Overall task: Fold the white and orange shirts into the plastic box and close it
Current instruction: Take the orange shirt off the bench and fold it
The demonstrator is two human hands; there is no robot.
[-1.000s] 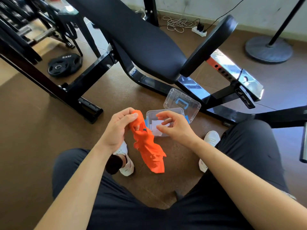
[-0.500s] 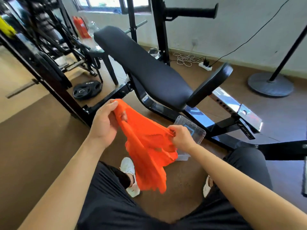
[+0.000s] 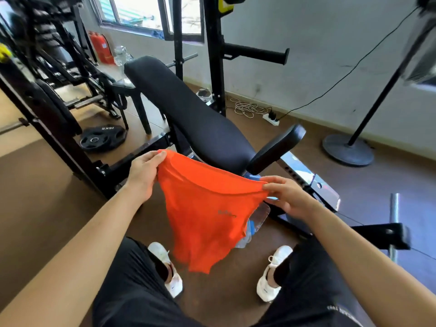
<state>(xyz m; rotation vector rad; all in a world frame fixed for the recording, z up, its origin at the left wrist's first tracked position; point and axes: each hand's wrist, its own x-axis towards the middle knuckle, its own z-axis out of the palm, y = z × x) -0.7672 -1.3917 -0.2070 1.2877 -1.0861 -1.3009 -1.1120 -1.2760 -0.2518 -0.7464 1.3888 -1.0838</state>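
With each grip clamped on a top corner, your left hand [image 3: 144,177] and right hand [image 3: 289,197] hang the thin orange fabric shirt [image 3: 207,213] flat for folding, over the clear plastic box [image 3: 258,219] on the floor.

Bright window daylight, edge blur, distortion

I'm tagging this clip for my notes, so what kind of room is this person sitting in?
Most likely a small gym or weight room. A padded black weight bench stands in front of the person, a weight plate lies on the floor beside a black steel rack, and more exercise machines stand at the left.
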